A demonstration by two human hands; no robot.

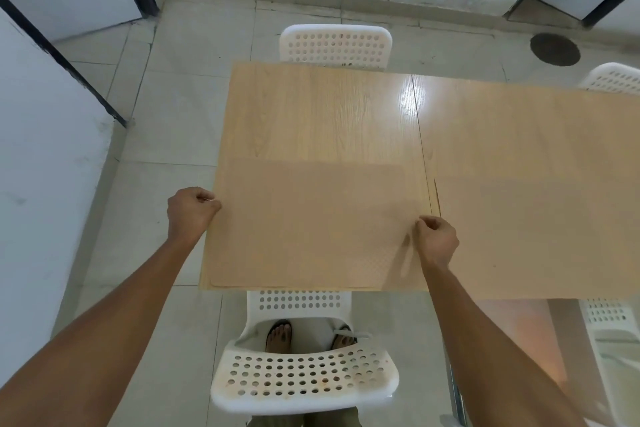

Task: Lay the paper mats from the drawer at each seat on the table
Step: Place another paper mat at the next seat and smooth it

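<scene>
A tan paper mat [311,225] lies flat on the near left part of the light wooden table [329,115], in front of the white chair below me. My left hand [190,210] pinches the mat's left edge at the table's side. My right hand [437,239] pinches its right edge, close to the seam between the two tabletops. A second tan mat [533,236] lies on the neighbouring tabletop to the right.
A white perforated chair [304,374] stands tucked under the near edge, with my feet visible beneath it. Another white chair [336,45] faces it across the table. More chairs [613,80] stand at the right. Pale walls with black frames close off the left side.
</scene>
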